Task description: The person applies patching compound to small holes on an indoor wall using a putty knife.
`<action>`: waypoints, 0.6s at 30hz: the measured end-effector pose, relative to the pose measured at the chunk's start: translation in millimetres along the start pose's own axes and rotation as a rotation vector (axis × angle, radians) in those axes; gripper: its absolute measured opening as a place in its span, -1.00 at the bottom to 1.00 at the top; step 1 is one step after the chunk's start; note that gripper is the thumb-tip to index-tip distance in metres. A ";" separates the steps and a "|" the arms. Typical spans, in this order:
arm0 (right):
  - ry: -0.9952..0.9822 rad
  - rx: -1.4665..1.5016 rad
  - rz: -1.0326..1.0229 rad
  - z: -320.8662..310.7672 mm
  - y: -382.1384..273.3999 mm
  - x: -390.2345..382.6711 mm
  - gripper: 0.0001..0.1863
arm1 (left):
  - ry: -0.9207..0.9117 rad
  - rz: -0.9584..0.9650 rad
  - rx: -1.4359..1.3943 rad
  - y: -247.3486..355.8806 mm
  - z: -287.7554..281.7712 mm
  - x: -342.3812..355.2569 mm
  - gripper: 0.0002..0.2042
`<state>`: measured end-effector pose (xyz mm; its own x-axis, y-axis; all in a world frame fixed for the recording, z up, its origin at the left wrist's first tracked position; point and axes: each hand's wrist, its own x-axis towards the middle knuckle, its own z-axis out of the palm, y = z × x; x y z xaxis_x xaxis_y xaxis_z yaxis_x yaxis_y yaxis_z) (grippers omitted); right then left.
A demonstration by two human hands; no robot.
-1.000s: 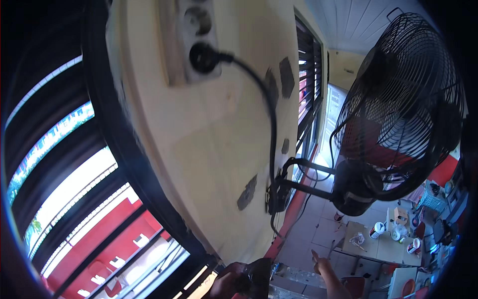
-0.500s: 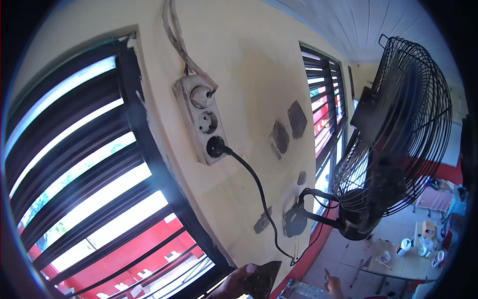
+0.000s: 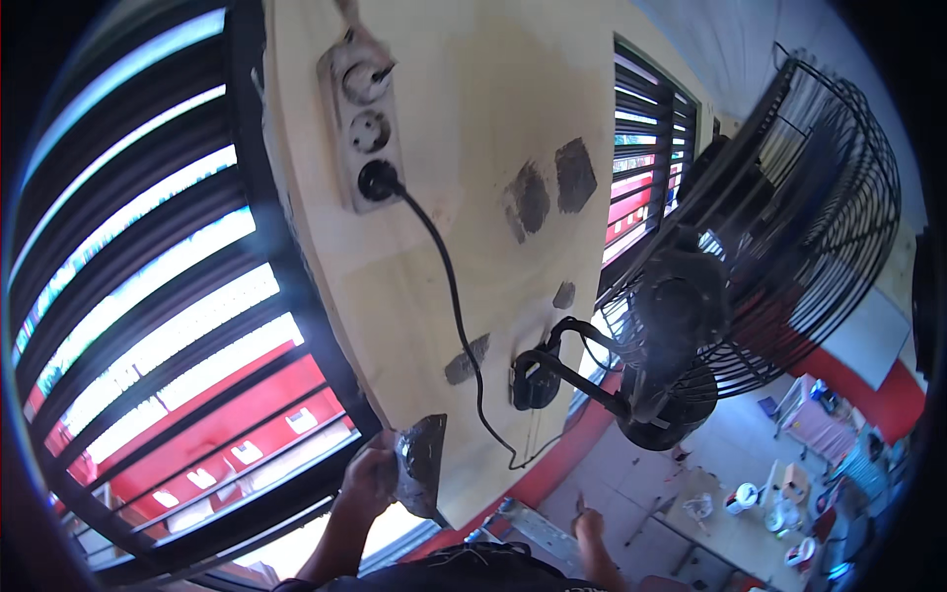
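Observation:
Low on the cream wall (image 3: 513,89), beside the louvred window, my left hand (image 3: 370,479) is closed around a wide putty knife (image 3: 422,466). Its dark, shiny blade stands upright, close to the wall's edge. Further right and lower, my right hand (image 3: 589,528) is raised with its fingers drawn in. A thin dark tip rises from it, too small to tell whether finger or tool. Grey patches (image 3: 576,176) mark the wall, one of them a smaller patch (image 3: 467,360) above and right of the blade.
A socket strip (image 3: 369,130) hangs on the wall; a black cord (image 3: 444,257) runs down from its plug. A caged black fan (image 3: 789,217) juts out on a bracket (image 3: 582,380). Slatted windows (image 3: 148,247) fill the left. Below right stands a table (image 3: 725,533) with containers.
The view has tipped downward, so the wall, sockets and fan sit higher. My left hand and the putty knife show more fully, further left. The fan head appears turned.

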<state>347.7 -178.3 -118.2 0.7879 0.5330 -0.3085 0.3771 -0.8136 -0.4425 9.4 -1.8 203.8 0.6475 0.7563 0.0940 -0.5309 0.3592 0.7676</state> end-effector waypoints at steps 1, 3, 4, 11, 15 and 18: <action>-0.024 -0.072 -0.037 -5.0 -6.7 -5.8 -0.73 | -0.068 -0.017 -0.043 3.6 -2.7 -0.7 -0.64; 0.027 -0.056 0.055 -17.1 -19.1 -20.9 -0.71 | -0.076 -0.039 -0.125 10.6 23.7 -2.0 -0.63; 0.080 -0.005 0.127 -24.3 -19.6 -26.4 -0.70 | -0.070 -0.050 -0.153 8.2 23.7 -3.8 -0.63; 0.076 -0.303 -0.217 -142.9 -43.3 -139.7 -0.77 | 0.004 -0.065 -0.071 -1.3 -10.7 -11.2 -0.57; 0.427 0.100 -0.806 -238.2 -146.0 -209.6 -0.77 | 0.049 -0.130 -0.113 -10.1 -33.0 -10.1 -0.59; 0.881 0.320 -1.147 -260.9 -201.7 -204.5 -0.56 | -0.016 -0.172 -0.046 -5.8 -46.6 -12.6 -0.65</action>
<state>237.5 -183.7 253.8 0.2195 0.4298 0.8758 0.9545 0.0913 -0.2840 -21.2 12.0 168.7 0.7391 0.6731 -0.0256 -0.4360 0.5070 0.7435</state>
